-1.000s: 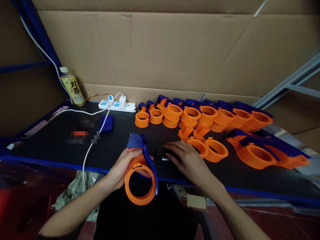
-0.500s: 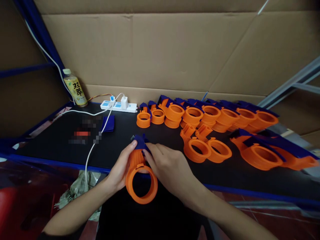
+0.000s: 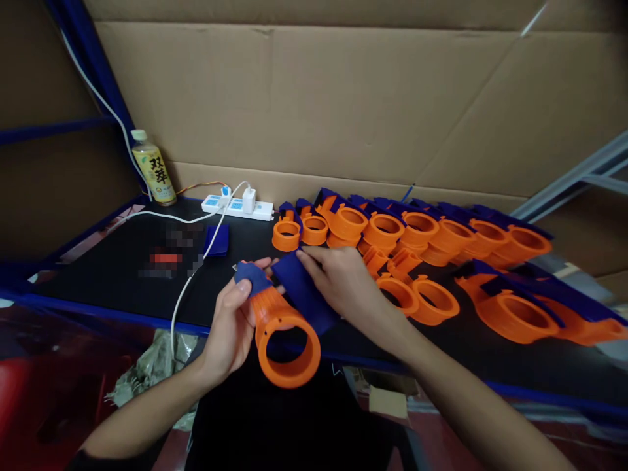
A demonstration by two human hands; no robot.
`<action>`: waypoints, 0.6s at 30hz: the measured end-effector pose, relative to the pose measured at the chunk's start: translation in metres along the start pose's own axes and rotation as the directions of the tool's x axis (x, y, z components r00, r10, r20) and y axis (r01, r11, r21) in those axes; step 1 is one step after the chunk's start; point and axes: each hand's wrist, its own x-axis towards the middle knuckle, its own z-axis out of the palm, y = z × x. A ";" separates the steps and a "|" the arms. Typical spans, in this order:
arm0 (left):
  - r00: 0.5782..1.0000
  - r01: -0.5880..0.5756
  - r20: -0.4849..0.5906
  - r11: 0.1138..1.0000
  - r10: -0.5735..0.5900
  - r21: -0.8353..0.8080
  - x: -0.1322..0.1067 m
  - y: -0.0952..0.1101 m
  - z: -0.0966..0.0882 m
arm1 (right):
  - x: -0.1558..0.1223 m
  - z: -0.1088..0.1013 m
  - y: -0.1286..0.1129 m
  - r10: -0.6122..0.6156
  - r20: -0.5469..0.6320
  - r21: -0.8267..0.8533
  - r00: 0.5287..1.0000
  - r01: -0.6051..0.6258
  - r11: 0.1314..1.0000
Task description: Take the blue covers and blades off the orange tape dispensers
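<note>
Over the table's front edge, my left hand (image 3: 226, 330) is wrapped round the handle of an orange plastic tape dispenser (image 3: 275, 315), its thumb on the blue end piece (image 3: 252, 279). The dispenser's round ring points down toward me. At its right side, my right hand (image 3: 346, 278) pinches the upper edge of a flat blue plastic flap (image 3: 303, 292). Whether this flap is joined to the dispenser, I cannot tell. Two orange dispenser bodies (image 3: 435, 301) lie just beyond my right hand, one partly hidden by it.
Orange and blue dispensers (image 3: 387, 226) stand in a row along the cardboard wall (image 3: 318, 98). More lie at the right (image 3: 520, 311). A white power strip (image 3: 238, 207), a yellow-labelled bottle (image 3: 154, 170), a blue flat piece (image 3: 217, 240) and a white cable (image 3: 185, 278) occupy the left side.
The dispenser has turned, its ring swinging to the right. My right hand has moved up and right from its side, and the blue flap now shows between my hands.
</note>
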 end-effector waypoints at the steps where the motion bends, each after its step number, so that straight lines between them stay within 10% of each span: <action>1: 1.000 0.001 -0.011 1.000 0.000 0.010 0.001 0.002 0.000 | 0.013 0.002 0.002 0.027 -0.010 -0.005 1.000 -0.027 1.000; 11: 0.997 -0.080 0.011 0.995 0.081 -0.055 0.001 -0.016 -0.002 | 0.152 0.065 -0.032 0.136 0.206 0.151 0.969 -0.169 0.974; 18: 0.999 0.002 0.044 0.996 0.002 -0.090 0.003 -0.012 -0.001 | 0.173 0.116 -0.054 0.114 0.403 0.235 0.908 -0.223 0.946</action>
